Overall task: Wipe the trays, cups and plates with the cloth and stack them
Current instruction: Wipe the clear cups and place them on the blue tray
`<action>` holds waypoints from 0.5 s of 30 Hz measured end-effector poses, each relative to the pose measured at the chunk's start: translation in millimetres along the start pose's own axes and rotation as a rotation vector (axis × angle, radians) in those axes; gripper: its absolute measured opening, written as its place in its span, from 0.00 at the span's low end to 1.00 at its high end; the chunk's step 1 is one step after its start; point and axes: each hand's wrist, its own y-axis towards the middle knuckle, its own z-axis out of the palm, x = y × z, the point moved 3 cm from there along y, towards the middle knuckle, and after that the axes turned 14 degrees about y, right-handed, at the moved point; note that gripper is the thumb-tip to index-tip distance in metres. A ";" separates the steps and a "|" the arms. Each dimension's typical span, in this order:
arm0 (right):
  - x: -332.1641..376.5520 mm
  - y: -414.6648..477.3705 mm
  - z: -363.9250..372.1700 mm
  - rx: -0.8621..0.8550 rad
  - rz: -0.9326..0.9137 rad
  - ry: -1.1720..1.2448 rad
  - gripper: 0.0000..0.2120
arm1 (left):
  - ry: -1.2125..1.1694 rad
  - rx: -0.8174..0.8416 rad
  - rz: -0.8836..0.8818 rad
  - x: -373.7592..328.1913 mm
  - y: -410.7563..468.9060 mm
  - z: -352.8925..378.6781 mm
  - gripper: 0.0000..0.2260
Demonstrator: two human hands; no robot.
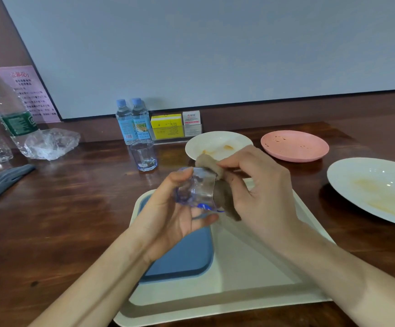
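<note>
Hovering over the cream tray [250,274] on a wooden table [73,220], left hand [168,220] grips a clear cup [197,190]; right hand [262,192] pinches the cloth [225,199]; white board [215,55] beyond the tray.

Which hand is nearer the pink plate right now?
Right. The right hand, pinching the cloth, sits just this side of the pink plate; the left hand, holding the cup, is farther left over the blue tray.

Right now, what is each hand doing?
Left hand: holds the clear cup.
Right hand: pinches the brown cloth at the cup's rim.
</note>
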 end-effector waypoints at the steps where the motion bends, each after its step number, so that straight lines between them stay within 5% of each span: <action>1: 4.5 0.8 1.0 0.037 -0.098 -0.036 0.10 | 0.029 0.000 -0.016 0.8 -0.9 3.6 0.17; 5: 7.0 0.1 4.3 0.087 -0.181 -0.085 0.08 | 0.057 -0.080 -0.013 0.9 -4.9 9.6 0.18; 12: -19.1 0.8 2.4 0.019 0.442 0.150 0.10 | 0.165 -0.142 0.156 -4.5 -5.9 5.7 0.14; 15: -17.3 0.4 -3.7 0.019 0.363 0.125 0.11 | 0.254 -0.082 0.106 0.6 -2.5 -1.3 0.20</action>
